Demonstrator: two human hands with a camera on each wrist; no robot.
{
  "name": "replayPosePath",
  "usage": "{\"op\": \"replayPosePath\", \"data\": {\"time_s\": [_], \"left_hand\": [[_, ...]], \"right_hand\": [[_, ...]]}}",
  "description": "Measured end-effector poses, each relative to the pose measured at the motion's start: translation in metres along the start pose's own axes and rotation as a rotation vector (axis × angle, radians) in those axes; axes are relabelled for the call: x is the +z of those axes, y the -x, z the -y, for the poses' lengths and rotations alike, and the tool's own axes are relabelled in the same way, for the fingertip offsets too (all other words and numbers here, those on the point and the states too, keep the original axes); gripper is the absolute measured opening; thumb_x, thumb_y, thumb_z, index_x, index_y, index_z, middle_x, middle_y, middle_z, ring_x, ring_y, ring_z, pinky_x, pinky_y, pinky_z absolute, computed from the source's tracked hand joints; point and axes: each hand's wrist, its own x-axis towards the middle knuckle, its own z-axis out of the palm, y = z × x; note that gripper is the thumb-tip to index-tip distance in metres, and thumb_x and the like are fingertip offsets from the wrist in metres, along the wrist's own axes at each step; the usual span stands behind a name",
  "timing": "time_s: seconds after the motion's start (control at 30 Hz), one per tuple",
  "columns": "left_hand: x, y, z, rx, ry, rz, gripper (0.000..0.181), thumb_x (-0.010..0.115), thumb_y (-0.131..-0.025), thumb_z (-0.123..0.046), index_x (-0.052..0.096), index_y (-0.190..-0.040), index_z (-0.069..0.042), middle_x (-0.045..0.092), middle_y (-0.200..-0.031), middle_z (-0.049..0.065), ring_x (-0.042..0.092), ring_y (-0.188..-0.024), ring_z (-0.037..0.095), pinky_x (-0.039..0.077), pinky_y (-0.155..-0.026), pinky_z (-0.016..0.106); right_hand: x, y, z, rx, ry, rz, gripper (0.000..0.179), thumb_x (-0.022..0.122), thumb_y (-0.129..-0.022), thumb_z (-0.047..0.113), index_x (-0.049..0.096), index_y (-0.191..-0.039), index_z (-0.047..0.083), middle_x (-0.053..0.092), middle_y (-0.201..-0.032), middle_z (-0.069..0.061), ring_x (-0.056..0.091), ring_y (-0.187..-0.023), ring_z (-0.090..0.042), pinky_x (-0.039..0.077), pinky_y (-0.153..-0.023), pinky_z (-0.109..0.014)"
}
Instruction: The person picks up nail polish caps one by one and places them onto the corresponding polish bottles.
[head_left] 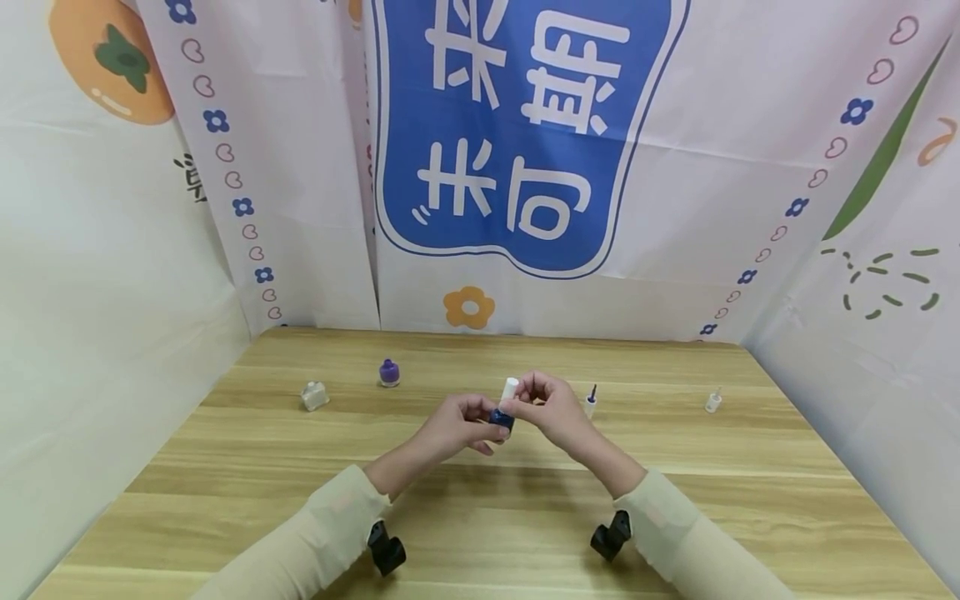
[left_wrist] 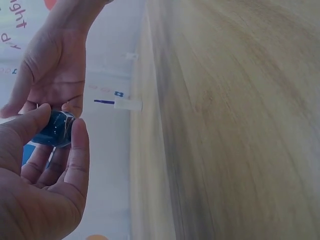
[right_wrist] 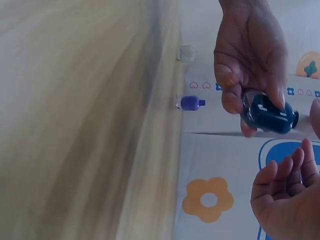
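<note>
A small nail polish bottle (head_left: 502, 418) of dark blue glass is held between the thumb and fingers of my left hand (head_left: 454, 427), above the table. My right hand (head_left: 553, 410) pinches a white cap (head_left: 509, 390) over the bottle's top. In the right wrist view the bottle (right_wrist: 267, 114) lies sideways to the camera with its dark neck showing. Whether the cap is seated on the neck or just apart from it, I cannot tell. Behind my right hand, a white brush cap (head_left: 589, 407) stands on the table with its dark brush pointing up.
Left of centre stands an uncapped purple polish bottle (head_left: 388, 373). Further left is a clear, whitish bottle (head_left: 315, 396). A second white brush cap (head_left: 713, 402) stands at the right on the wooden table (head_left: 480, 533). Printed cloth (head_left: 675, 292) hangs round the back and sides.
</note>
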Motion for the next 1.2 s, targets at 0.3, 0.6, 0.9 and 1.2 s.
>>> {"op": "replayPosePath", "data": {"time_s": [0.3, 0.6, 0.9, 1.2], "left_hand": [[-0.001, 0.001, -0.005, 0.005, -0.027, 0.015, 0.027, 0.075, -0.085, -0.008, 0.065, -0.107, 0.003, 0.067, -0.095, 0.011, 0.068, -0.083, 0.023, 0.059, -0.07, 0.038], [0.0, 0.001, -0.002, 0.016, -0.01, 0.04, 0.026, 0.075, -0.086, -0.008, 0.065, -0.107, 0.003, 0.068, -0.095, 0.011, 0.068, -0.084, 0.023, 0.059, -0.071, 0.039], [0.0, 0.001, -0.002, 0.012, 0.007, 0.035, 0.024, 0.074, -0.086, -0.006, 0.065, -0.106, 0.003, 0.068, -0.094, 0.011, 0.068, -0.083, 0.022, 0.059, -0.071, 0.039], [0.001, 0.001, 0.0, 0.026, -0.009, 0.023, 0.02, 0.074, -0.086, -0.006, 0.065, -0.102, 0.002, 0.069, -0.093, 0.011, 0.069, -0.083, 0.022, 0.059, -0.07, 0.037]], "right_hand": [[-0.019, -0.006, 0.007, -0.093, 0.007, 0.292, 0.032, 0.064, -0.095, 0.018, 0.063, -0.124, 0.003, 0.062, -0.099, -0.01, 0.056, -0.09, -0.024, 0.053, -0.081, -0.035], [-0.015, -0.003, 0.007, -0.066, -0.028, 0.29, 0.024, 0.063, -0.096, 0.016, 0.068, -0.113, 0.0, 0.065, -0.105, -0.01, 0.059, -0.092, -0.023, 0.054, -0.079, -0.033], [-0.005, -0.002, 0.006, -0.052, -0.002, 0.135, 0.012, 0.073, -0.088, 0.013, 0.069, -0.093, 0.003, 0.062, -0.087, -0.005, 0.053, -0.077, -0.019, 0.047, -0.063, -0.026], [0.006, 0.005, 0.017, -0.027, -0.034, 0.09, 0.018, 0.07, -0.088, 0.002, 0.055, -0.081, 0.005, 0.055, -0.079, -0.003, 0.048, -0.07, -0.015, 0.041, -0.056, -0.021]]}}
